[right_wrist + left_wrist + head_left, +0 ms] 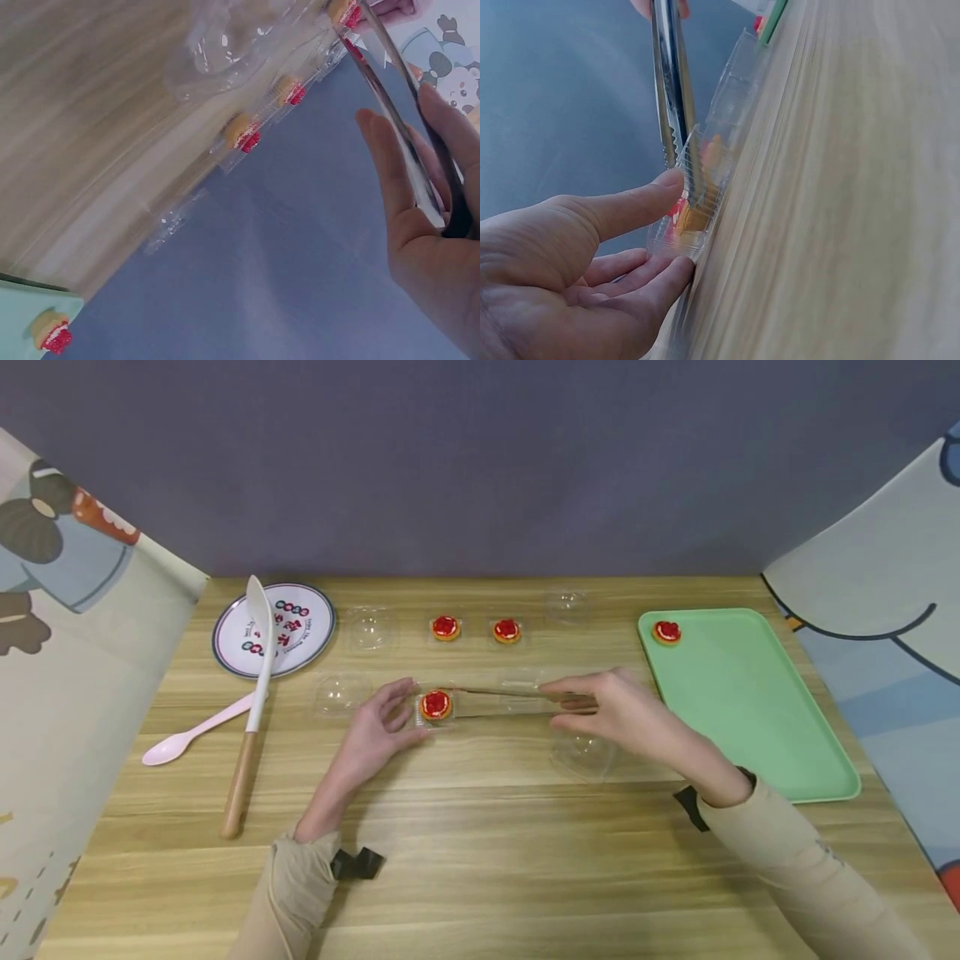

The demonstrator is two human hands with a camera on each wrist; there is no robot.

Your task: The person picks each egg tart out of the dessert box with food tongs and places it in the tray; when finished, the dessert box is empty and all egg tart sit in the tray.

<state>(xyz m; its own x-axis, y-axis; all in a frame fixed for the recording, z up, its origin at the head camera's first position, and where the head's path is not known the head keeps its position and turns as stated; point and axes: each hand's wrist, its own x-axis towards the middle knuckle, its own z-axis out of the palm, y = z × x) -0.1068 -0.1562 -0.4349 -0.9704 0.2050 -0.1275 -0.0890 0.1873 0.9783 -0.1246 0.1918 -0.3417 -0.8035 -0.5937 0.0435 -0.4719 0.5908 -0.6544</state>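
- Tart (436, 705): small, round, tan base, white ring, glossy red topping. Sits upright in a clear box (660, 241) on the counter (465, 852).
- Left hand (375, 731): just left of the tart, thumb and fingers bent around the box, pinching its edges.
- Right hand (630, 714): well right of the tart, fingers closed on metal tongs (676, 75). Tongs' toothed tips are down at the tart, inside the box; can't tell if they're clamped.
- In the way: box walls around the tart; more clear boxes right of it, one (519, 681) under the tongs, one (585, 752) by the right hand.
- Behind the tart: two boxed tarts (445, 627).
- Far right of the tart: green tray (757, 710), another tart (666, 632) on its back-left corner.
- Left of the tart: printed plate (311, 635), wood-handled white spoon (262, 668) lying across it, pink spoon (180, 743) nearer the person.
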